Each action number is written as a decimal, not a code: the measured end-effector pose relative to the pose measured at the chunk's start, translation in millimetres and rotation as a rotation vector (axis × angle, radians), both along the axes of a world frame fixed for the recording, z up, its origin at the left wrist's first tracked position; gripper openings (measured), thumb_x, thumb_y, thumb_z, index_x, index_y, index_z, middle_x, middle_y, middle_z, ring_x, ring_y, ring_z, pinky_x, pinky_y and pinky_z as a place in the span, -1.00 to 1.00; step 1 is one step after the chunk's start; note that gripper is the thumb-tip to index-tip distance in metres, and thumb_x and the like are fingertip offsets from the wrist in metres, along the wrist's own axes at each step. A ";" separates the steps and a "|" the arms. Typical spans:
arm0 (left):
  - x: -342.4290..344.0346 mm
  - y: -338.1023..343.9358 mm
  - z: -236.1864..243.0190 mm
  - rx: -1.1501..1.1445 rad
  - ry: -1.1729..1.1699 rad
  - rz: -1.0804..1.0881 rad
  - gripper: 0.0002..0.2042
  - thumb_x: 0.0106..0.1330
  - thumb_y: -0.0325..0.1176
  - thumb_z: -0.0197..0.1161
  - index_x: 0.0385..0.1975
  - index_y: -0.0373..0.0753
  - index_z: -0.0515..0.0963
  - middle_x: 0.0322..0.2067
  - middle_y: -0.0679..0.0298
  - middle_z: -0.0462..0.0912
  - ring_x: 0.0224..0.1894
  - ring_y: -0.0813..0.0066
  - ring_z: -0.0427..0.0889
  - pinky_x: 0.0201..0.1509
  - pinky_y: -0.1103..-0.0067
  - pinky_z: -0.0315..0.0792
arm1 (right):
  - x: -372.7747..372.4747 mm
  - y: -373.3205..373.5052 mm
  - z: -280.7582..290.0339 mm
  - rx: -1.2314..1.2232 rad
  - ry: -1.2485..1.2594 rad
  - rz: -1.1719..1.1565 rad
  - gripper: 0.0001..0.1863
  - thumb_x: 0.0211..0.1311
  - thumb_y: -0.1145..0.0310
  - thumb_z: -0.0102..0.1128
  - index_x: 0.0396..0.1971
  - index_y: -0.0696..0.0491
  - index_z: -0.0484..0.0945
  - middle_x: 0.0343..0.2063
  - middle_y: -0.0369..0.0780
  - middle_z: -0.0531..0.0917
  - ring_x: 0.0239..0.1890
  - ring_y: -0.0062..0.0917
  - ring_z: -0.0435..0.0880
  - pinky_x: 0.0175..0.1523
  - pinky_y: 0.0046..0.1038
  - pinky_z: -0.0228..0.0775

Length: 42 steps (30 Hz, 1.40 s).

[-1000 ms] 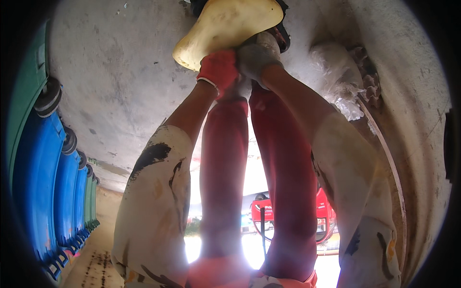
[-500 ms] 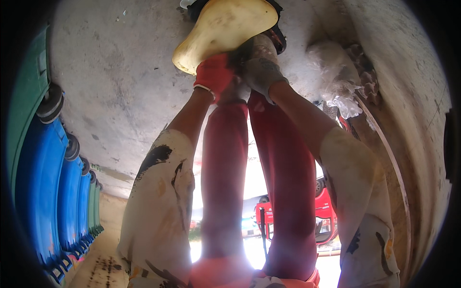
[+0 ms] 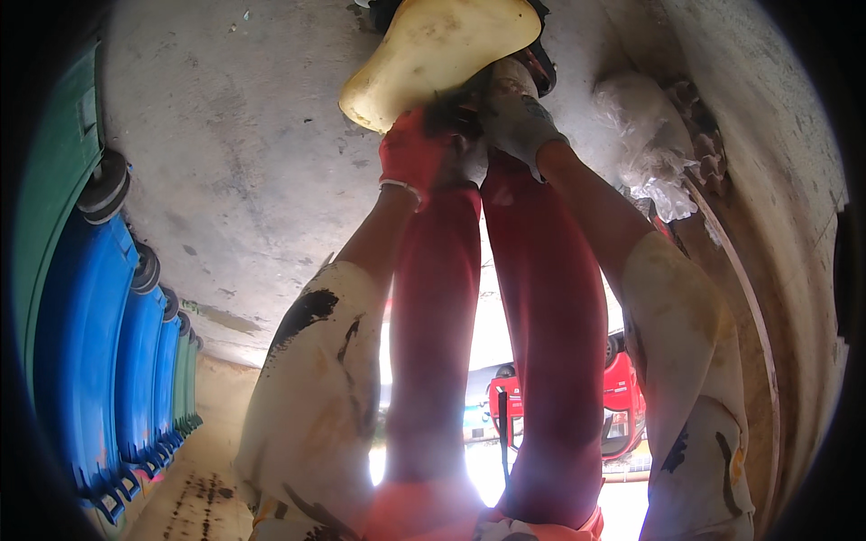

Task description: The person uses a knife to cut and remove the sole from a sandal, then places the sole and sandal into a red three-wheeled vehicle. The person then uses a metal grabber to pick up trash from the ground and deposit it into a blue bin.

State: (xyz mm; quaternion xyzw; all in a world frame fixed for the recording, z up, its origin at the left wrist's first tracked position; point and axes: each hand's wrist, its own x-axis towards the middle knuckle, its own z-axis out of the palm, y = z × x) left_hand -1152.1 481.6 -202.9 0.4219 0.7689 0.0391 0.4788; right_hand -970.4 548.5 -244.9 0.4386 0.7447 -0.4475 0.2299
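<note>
My left hand (image 3: 413, 153), in a red glove with a white cuff, is closed just below a pale yellow, smooth, saddle-shaped piece (image 3: 446, 52). What its fingers grip is lost in the dark area between the hands. My right hand (image 3: 521, 126), in a grey glove with dark marks, is bent round something low beside it. A pale mottled rounded thing (image 3: 512, 77) shows just above that hand. Black parts (image 3: 539, 65) stick out from under the yellow piece's right side. My dark red trouser legs (image 3: 437, 334) come up between my forearms to the hands.
Blue bins (image 3: 81, 325) and green bins with black wheels line the left. Clear plastic sheeting (image 3: 636, 135) lies on the right, near a long thin strip (image 3: 740, 279) along the wall. A red vehicle (image 3: 622, 397) appears upside down beyond my legs. The concrete floor (image 3: 225, 117) is stained.
The whole view has shifted slightly, so the yellow piece, hands and legs sit a little further right. Both hands keep nearly the same place beside the piece.
</note>
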 end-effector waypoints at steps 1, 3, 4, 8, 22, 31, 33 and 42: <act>3.8 7.0 5.0 -0.035 -0.005 -0.003 -0.62 0.10 -0.08 0.35 -0.13 -0.14 0.64 -0.18 0.08 0.69 -0.06 0.02 0.62 0.00 0.27 0.48 | 6.1 -5.6 -11.1 -0.016 -0.015 0.017 -0.60 0.33 0.22 -0.09 0.09 -0.06 0.57 -0.03 0.00 0.65 0.02 -0.10 0.63 0.16 -0.18 0.45; 9.8 22.0 12.6 -0.125 0.013 -0.032 -0.59 0.09 -0.04 0.34 -0.13 -0.15 0.63 -0.19 0.08 0.69 -0.05 0.03 0.63 0.01 0.27 0.48 | 2.2 -5.9 -17.2 -0.053 -0.030 0.060 -0.62 0.35 0.18 -0.10 0.03 -0.12 0.61 -0.07 -0.01 0.66 -0.01 -0.12 0.66 0.12 -0.18 0.46; 13.7 25.1 12.6 -0.171 0.020 -0.048 -0.58 0.09 -0.02 0.34 -0.14 -0.16 0.63 -0.19 0.08 0.69 -0.05 0.03 0.63 0.02 0.27 0.49 | 1.9 -4.5 -9.0 -0.109 -0.087 -0.020 -0.63 0.35 0.17 -0.10 0.00 -0.11 0.62 -0.09 -0.01 0.67 -0.02 -0.13 0.66 0.11 -0.18 0.46; 17.8 22.1 -9.1 -0.276 0.151 -0.158 -0.63 0.12 -0.04 0.28 -0.18 -0.14 0.65 -0.22 0.10 0.70 -0.07 0.06 0.64 0.05 0.28 0.48 | -22.6 26.6 52.7 -0.157 -0.134 -0.041 -0.64 0.35 0.18 -0.11 -0.09 -0.02 0.64 -0.15 0.01 0.68 -0.03 -0.14 0.66 0.06 -0.17 0.46; 17.6 13.7 -13.6 -0.098 -0.004 -0.261 -0.74 0.17 -0.09 0.19 -0.32 -0.12 0.61 -0.24 0.13 0.66 -0.08 0.07 0.62 -0.01 0.23 0.47 | -29.4 36.5 50.1 -0.087 -0.073 0.280 -0.70 0.23 0.35 -0.04 -0.27 0.12 0.69 -0.17 0.05 0.69 -0.06 -0.13 0.68 0.03 -0.16 0.48; 9.3 -1.3 -23.9 0.025 -0.119 -0.052 -0.67 0.07 -0.08 0.30 -0.23 -0.10 0.70 -0.26 0.13 0.70 -0.14 0.13 0.65 -0.04 0.37 0.48 | -23.7 37.7 46.9 -0.165 -0.090 0.067 -0.68 0.27 0.27 0.00 -0.19 0.11 0.68 -0.14 0.07 0.67 0.00 -0.12 0.65 0.12 -0.20 0.44; 10.7 1.3 -21.2 0.038 -0.027 -0.091 -0.69 0.07 -0.11 0.31 -0.25 -0.11 0.70 -0.26 0.13 0.71 -0.16 0.14 0.65 -0.05 0.39 0.48 | -31.1 34.6 41.1 -0.210 -0.041 0.076 -0.69 0.26 0.29 0.05 -0.18 0.14 0.68 -0.13 0.03 0.69 0.02 -0.13 0.65 0.14 -0.20 0.43; 7.3 -5.7 -20.3 -0.022 -0.196 0.146 -0.68 0.09 -0.16 0.36 -0.22 -0.19 0.70 -0.35 0.17 0.74 -0.26 0.38 0.71 -0.11 0.47 0.50 | -37.4 40.0 52.4 -0.322 -0.162 0.009 -0.62 0.22 0.28 0.13 -0.08 0.20 0.65 -0.03 0.13 0.63 0.15 -0.13 0.59 0.26 -0.25 0.36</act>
